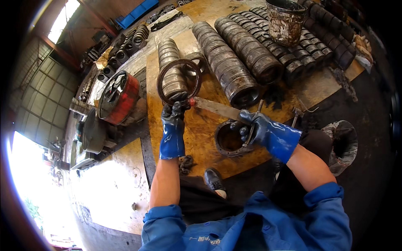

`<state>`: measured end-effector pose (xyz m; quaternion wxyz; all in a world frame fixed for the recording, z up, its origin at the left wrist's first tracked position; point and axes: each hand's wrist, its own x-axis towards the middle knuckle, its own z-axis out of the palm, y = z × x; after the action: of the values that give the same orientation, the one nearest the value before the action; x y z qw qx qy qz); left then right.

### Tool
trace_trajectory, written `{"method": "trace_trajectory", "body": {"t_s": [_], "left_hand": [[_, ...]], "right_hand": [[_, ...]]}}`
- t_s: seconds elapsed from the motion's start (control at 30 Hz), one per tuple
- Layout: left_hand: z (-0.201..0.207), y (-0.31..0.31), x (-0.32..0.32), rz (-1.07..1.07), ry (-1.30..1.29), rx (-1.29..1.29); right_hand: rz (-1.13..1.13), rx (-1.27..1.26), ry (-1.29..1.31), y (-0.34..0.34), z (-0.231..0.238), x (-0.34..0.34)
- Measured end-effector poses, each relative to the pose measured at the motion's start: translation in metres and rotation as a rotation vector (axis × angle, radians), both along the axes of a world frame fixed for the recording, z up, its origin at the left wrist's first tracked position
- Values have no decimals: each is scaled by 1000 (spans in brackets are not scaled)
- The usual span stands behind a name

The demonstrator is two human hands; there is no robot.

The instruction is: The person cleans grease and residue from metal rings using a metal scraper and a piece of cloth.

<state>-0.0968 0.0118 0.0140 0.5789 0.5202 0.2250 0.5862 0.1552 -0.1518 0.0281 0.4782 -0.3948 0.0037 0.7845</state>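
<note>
My left hand point(172, 121), in a blue rubber glove with a dark oily palm, grips a thin dark metal ring point(198, 85) at its lower edge and holds it upright. My right hand point(268, 131), gloved the same way, is closed round a flat, worn strip point(217, 109). Its red-marked end reaches the ring's lower edge beside my left fingers; I cannot tell if they touch. A thin rod point(260, 106) crosses my right hand, partly hidden by the fingers. Just below the strip, a wider dark ring point(218, 144) lies on the oily yellow board point(197, 150).
Rows of stacked metal cylinders point(224, 58) lie beyond my hands. A grimy bucket point(286, 23) stands on some at the back right. To the left is a red drum point(130, 98). A dirty hollow cylinder point(349, 144) stands by my right leg; my shoe point(213, 179) is at the board's edge.
</note>
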Motion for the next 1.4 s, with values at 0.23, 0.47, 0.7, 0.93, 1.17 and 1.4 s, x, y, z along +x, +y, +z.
{"method": "trace_trajectory", "body": {"t_s": [0.23, 0.47, 0.7, 0.93, 1.17, 1.4], "left_hand": [[4, 10, -20, 18, 236, 127], [11, 13, -38, -191, 377, 52], [8, -4, -35, -166, 684, 17], [-7, 3, -34, -107, 781, -66], [12, 10, -31, 29, 290, -197], [29, 1, -21, -11, 27, -237]], "right_hand": [[37, 223, -209, 21, -34, 31], [-69, 501, -419, 14, -29, 40], [-169, 705, -996, 6, -25, 35], [-561, 1224, -1201, 15, -59, 20], [-103, 685, -603, -2, -3, 40], [-79, 299, -129, -5, 10, 43]]}}
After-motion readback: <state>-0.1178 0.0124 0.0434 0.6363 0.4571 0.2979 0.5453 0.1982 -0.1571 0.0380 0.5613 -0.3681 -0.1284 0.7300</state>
